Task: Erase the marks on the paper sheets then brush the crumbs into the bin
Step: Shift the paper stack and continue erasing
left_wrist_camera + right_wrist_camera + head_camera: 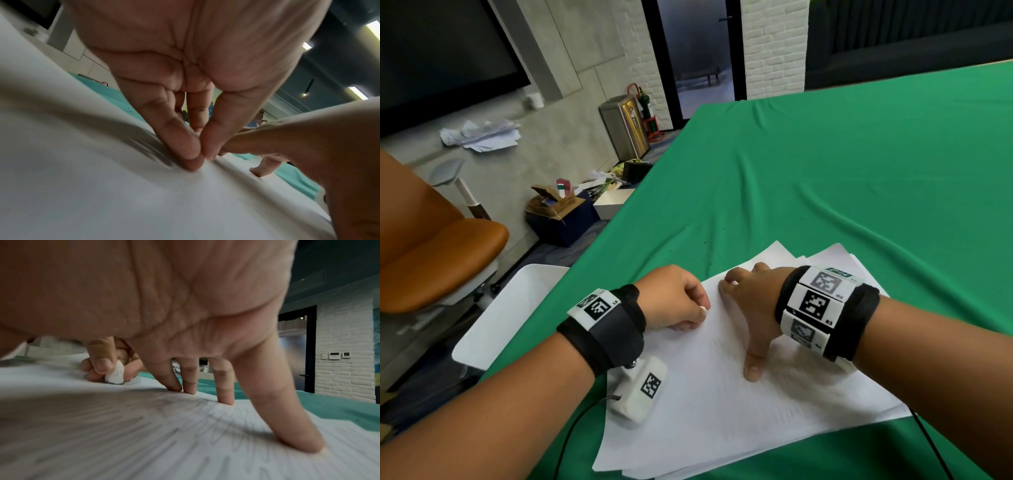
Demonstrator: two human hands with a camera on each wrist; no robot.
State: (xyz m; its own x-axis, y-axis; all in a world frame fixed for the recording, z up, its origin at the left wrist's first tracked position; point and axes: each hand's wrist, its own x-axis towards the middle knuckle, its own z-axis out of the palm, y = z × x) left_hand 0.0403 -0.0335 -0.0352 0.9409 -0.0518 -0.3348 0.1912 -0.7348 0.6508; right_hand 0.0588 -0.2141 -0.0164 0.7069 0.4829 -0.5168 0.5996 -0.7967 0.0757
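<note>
A loose stack of white paper sheets (722,411) lies on the green cloth. Faint pencil marks (185,418) cover the top sheet. My left hand (681,301) pinches a small white eraser (115,375) and holds its tip on the sheet's far left part. The pinching fingertips (193,155) meet on the paper in the left wrist view. My right hand (750,308) rests on the sheet just right of the eraser, fingers spread and straight, thumb (298,439) pressing down. Dark crumbs (698,246) dot the cloth beyond the stack. A white bin (517,308) sits below the table's left edge.
The green cloth table (859,171) stretches far and right. A white tagged block (643,387) with a black cable lies on the stack's near left corner. An orange chair (441,246), boxes (561,212) and a steel can (625,126) stand on the floor at left.
</note>
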